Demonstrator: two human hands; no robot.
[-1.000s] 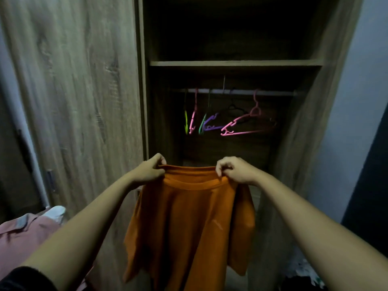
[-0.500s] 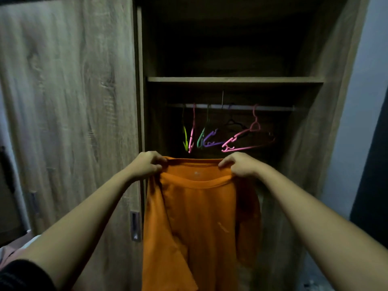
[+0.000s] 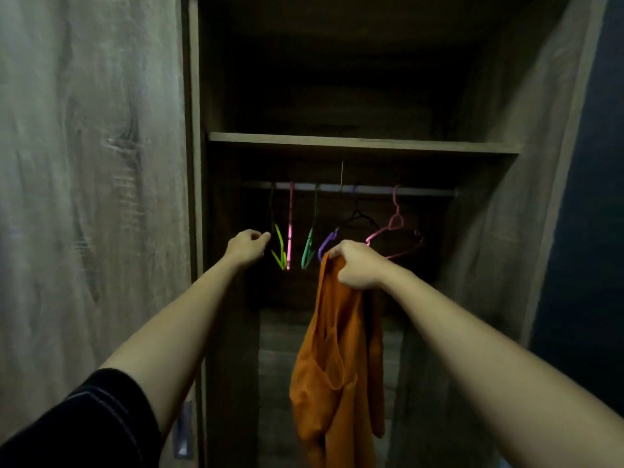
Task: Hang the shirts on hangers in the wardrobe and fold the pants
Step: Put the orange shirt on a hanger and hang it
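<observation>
Right hand: the right hand (image 3: 358,265) is squeezed tight around the top of the orange shirt (image 3: 334,366), all bunched up.
Left hand: the left hand (image 3: 248,246) has its fingers curled and holds nothing. Its fingertip is just beside the yellow-green hanger (image 3: 279,248); I cannot tell if it touches.
Shirt: it hangs down long from the right hand, in front of the open wardrobe (image 3: 489,231).
Hangers: a pink hanger (image 3: 289,228), a green hanger (image 3: 309,244), a purple hanger (image 3: 327,243) and a big pink hanger (image 3: 395,228) hang on the rail (image 3: 425,190).
Shelf: the shelf (image 3: 354,143) sits above the rail.
Door: the wooden door (image 3: 91,197) is on the left.
</observation>
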